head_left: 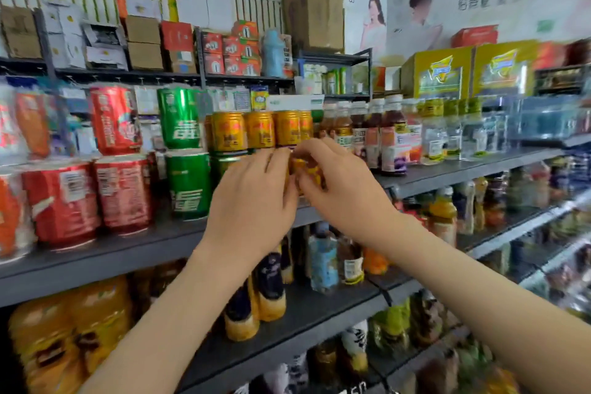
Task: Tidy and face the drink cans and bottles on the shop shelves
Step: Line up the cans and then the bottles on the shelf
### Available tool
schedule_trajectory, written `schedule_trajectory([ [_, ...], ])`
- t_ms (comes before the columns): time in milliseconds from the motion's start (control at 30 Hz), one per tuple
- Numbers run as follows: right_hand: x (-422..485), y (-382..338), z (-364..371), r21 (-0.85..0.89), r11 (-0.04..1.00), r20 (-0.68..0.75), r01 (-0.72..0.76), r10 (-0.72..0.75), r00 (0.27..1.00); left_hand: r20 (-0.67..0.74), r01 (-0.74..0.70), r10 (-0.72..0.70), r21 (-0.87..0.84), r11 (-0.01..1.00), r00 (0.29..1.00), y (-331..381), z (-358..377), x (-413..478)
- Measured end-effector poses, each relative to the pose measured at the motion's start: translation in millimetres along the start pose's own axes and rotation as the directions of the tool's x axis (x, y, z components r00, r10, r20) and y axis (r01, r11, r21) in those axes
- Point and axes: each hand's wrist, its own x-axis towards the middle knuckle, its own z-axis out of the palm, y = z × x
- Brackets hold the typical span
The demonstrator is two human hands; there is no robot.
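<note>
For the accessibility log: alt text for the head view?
The right hand grips a gold can at a grey shop shelf, the left hand touching it. A row of gold cans stands just above; green cans and red cans stand to the left, bottles to the right.

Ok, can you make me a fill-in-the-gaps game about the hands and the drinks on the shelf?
The left hand and the right hand meet on one small yellow ___.
The tall cans just left of the left hand are ___.
The bottles stand to the ___ of both hands.
Missing words: can, green, right.
</note>
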Motion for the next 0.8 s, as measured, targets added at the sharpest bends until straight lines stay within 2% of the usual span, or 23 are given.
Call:
schedule_trajectory([
  [267,-79.6,146.2,-104.6,-0.061,0.99,-0.054,-0.13,0.126,0.991,0.123,0.036,-0.022,-0.112,0.993,0.992,188.1,93.7,52.0],
  [467,-95.8,249.2,-160.1,-0.117,0.965,-0.107,-0.234,0.222,0.969,0.063,0.047,-0.034,-0.231,0.972,0.997,268.6,158.0,109.6],
  [667,-115.3,355.6,-175.5,-0.148,0.95,-0.142,-0.275,0.255,0.956,0.078,0.075,-0.054,-0.288,0.955,0.995,332.5,245.4,153.0],
  [800,-117.7,432.5,-192.9,-0.187,0.932,-0.178,-0.31,0.279,0.944,0.068,0.044,-0.026,-0.287,0.957,0.997,375.2,310.1,191.4],
])
